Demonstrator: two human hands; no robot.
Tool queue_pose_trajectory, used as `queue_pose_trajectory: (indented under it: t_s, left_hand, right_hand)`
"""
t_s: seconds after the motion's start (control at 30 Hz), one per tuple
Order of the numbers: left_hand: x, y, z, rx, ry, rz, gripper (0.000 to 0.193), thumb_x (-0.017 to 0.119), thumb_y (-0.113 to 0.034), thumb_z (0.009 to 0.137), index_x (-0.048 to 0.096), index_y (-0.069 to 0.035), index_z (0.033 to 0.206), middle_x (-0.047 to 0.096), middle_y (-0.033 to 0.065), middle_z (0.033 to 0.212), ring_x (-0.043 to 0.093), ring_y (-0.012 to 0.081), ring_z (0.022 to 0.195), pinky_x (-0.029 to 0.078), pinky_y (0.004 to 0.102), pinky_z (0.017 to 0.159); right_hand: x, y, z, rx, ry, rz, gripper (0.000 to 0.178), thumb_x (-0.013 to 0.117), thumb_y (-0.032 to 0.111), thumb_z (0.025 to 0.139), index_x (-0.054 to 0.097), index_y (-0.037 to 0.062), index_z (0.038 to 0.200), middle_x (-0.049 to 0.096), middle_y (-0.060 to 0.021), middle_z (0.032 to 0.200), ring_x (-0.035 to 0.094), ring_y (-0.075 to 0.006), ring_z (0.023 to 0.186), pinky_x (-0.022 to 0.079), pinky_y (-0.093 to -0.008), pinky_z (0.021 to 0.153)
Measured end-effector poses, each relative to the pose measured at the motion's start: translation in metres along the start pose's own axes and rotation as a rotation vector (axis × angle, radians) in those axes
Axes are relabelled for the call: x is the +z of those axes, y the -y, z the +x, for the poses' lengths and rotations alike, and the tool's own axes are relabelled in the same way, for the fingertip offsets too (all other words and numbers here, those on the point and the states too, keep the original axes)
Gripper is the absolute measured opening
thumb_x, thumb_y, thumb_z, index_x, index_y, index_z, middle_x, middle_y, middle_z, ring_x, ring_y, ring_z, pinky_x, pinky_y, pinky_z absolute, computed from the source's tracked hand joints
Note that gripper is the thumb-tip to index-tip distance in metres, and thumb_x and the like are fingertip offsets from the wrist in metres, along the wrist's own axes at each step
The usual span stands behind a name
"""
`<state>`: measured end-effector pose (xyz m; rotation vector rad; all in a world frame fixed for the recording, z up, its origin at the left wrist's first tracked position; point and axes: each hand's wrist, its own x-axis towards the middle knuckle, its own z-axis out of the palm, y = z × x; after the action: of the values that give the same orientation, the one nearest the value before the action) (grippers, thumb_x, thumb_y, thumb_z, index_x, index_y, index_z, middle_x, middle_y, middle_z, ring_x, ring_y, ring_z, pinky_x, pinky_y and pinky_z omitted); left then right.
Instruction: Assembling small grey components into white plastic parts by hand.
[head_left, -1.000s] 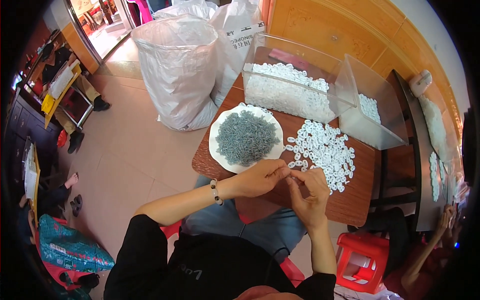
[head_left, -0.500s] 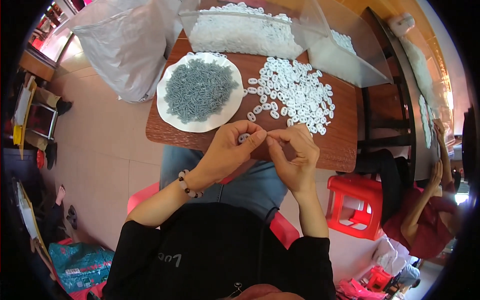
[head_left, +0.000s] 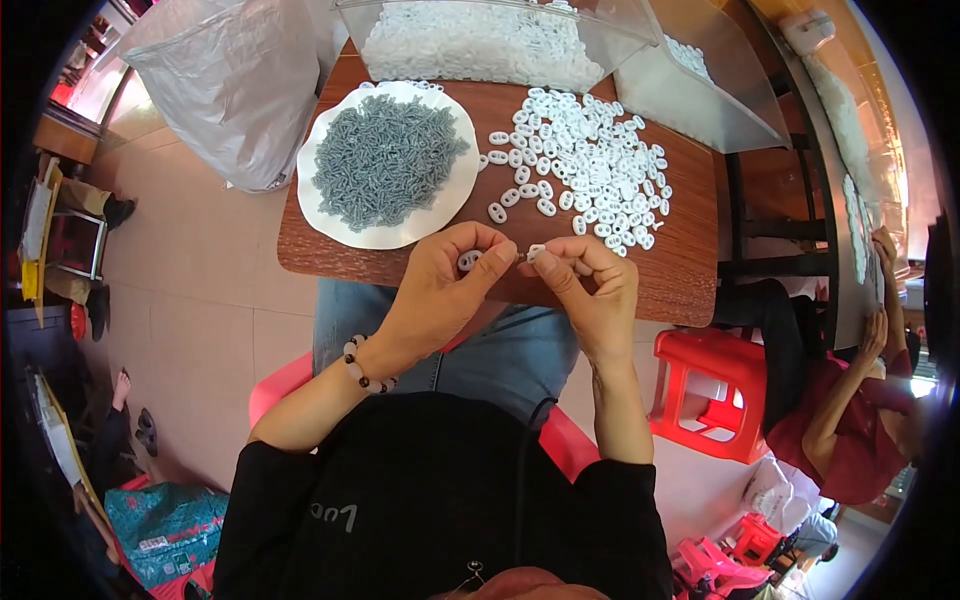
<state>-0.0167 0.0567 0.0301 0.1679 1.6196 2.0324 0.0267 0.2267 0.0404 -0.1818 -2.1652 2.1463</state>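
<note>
Above the near edge of the brown table, my left hand point(head_left: 440, 285) and right hand point(head_left: 598, 300) meet with their fingertips almost touching. Pinched in my right thumb and forefinger is a small white oval two-hole piece point(head_left: 536, 251). Another white two-hole piece point(head_left: 468, 260) sits in the curl of my left fingers. Between the fingertips a tiny thin part shows, too small to make out. Beyond my left hand stands a white scalloped plate point(head_left: 318, 222) heaped with slim grey ribbed pieces point(head_left: 385, 160). Loose white two-hole pieces point(head_left: 590, 165) lie spread beyond my right hand.
Clear bins point(head_left: 690, 110) of white pieces line the table's point(head_left: 672, 285) far side. A large whitish sack point(head_left: 225, 90) stands at the far left. To the right are a red stool point(head_left: 705, 390) and a seated person point(head_left: 850, 440) working at another table.
A white two-hole piece now shows in my right fingertips. My fingertips have drawn slightly apart. The table and everything on it sit a little higher and further left in view.
</note>
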Motion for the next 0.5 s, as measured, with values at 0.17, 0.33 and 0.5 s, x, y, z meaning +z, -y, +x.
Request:
queue_pose_trajectory:
  t_s: [0.17, 0.33, 0.5]
  left_hand:
    - [0.0009, 0.0000, -0.0019, 0.051, -0.020, 0.083, 0.020, 0.061, -0.024, 0.095, 0.061, -0.003, 0.097, 0.051, -0.0080, 0.066, 0.039, -0.0027, 0.050, 0.030, 0.0162, 0.041]
    - [0.0002, -0.0003, -0.0036, 0.054, 0.004, 0.106, 0.021, 0.061, -0.024, 0.095, 0.060, -0.002, 0.098, 0.054, -0.0062, 0.072, 0.041, -0.0023, 0.052, 0.035, 0.0157, 0.043]
    - [0.0001, -0.0032, -0.0041, 0.039, 0.007, 0.099, 0.017, 0.061, -0.016, 0.093, 0.061, 0.001, 0.090, 0.056, -0.0051, 0.075, 0.046, 0.0004, 0.070, 0.039, 0.0178, 0.060]
  right_hand:
    - [-0.0018, 0.0033, -0.0043, 0.064, 0.028, -0.013, 0.011, 0.064, 0.008, 0.090, 0.065, -0.0028, 0.091, 0.067, -0.0056, 0.079, 0.061, -0.0079, 0.071, 0.048, -0.0200, 0.067]
    - [0.0009, 0.0054, -0.0061, 0.034, -0.007, 0.005, 0.010, 0.063, 0.007, 0.090, 0.065, -0.0020, 0.087, 0.065, -0.0025, 0.073, 0.059, -0.0050, 0.067, 0.047, -0.0192, 0.062]
    - [0.0027, 0.0079, -0.0070, 0.037, 0.006, -0.036, 0.013, 0.062, 0.010, 0.091, 0.064, -0.0018, 0.087, 0.064, -0.0031, 0.072, 0.058, -0.0059, 0.065, 0.045, -0.0190, 0.062]
